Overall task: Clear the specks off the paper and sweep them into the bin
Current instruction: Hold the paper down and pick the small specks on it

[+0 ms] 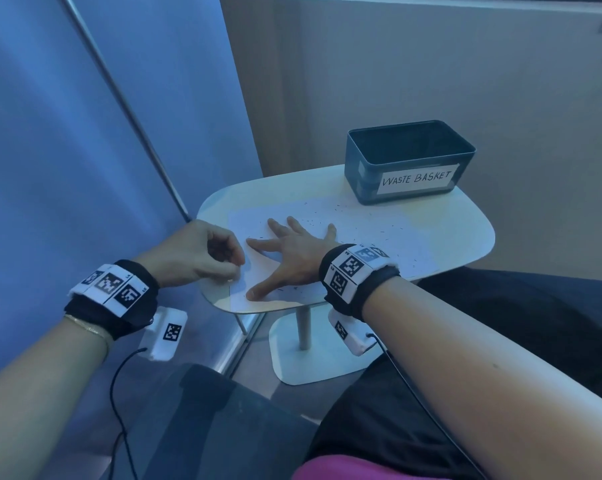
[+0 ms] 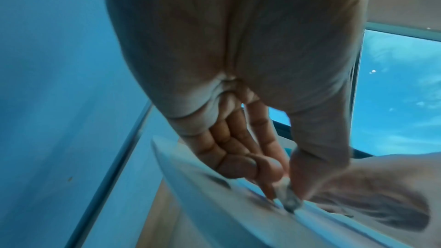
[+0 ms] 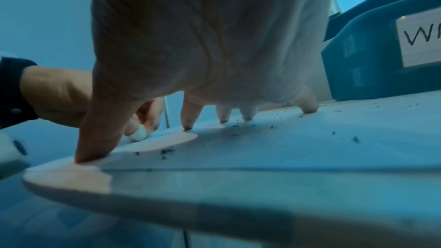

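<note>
— Table [image 1: 465, 237], small, pale: what sits on it?
— Bin [image 1: 408, 161] at the far edge; paper [image 1: 379, 233] in front of it.
— Hands?
— Right hand [image 1: 292, 251] flat, fingers spread, pressing the paper. Left hand [image 1: 195, 251] curled, pinching the paper's near-left edge.
— Specks [image 1: 313, 223]?
— Scattered over the paper.

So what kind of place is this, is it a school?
Probably not a school: more likely a small recording booth. Plain partition walls close in one little white table, with a bin hand-labelled "WASTE BASKET".
</note>
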